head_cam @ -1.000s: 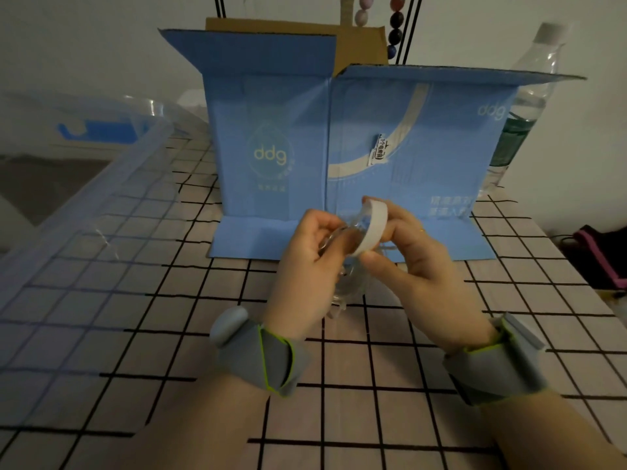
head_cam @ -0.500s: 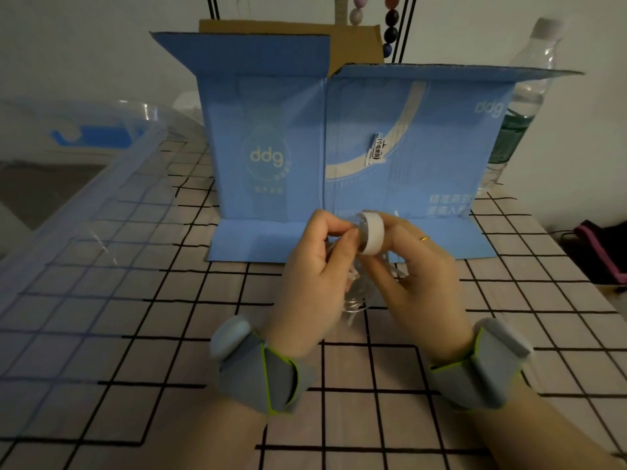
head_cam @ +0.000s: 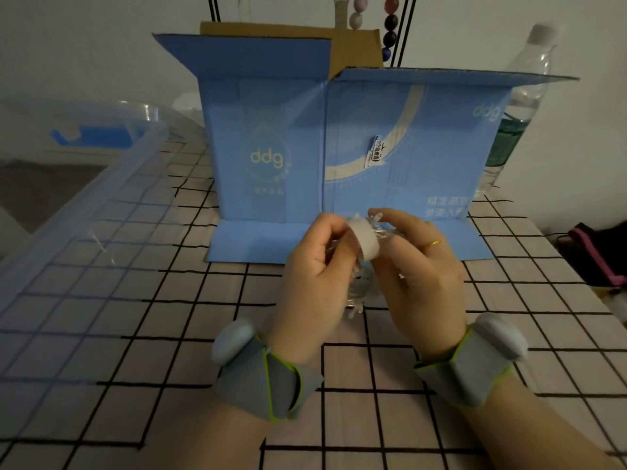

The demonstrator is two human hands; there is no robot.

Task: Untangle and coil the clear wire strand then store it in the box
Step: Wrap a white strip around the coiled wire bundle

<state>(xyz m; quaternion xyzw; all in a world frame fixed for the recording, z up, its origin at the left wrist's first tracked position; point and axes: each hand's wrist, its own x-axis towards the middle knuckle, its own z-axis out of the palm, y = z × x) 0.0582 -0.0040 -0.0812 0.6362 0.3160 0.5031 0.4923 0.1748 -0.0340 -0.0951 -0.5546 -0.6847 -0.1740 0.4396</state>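
Above the checked table I hold a bundle of clear wire strand [head_cam: 359, 286] between both hands, its lower loops hanging down between my palms. A white band [head_cam: 364, 240] wraps the top of the bundle. My left hand [head_cam: 315, 276] pinches the band and the wire from the left with curled fingers. My right hand [head_cam: 417, 269] grips the bundle from the right, with the forefinger curved over the top. A clear plastic storage box [head_cam: 84, 212] stands at the left, its near wall crossing the table.
An opened blue cardboard carton [head_cam: 339, 147] stands upright just behind my hands. A water bottle [head_cam: 519, 106] is at the back right, and a dark bag [head_cam: 600, 256] lies off the table's right edge. Beads hang behind the carton.
The white band has turned and slid between my fingers, now lying slanted over the top of the bundle. Both hands stay together in about the same place.
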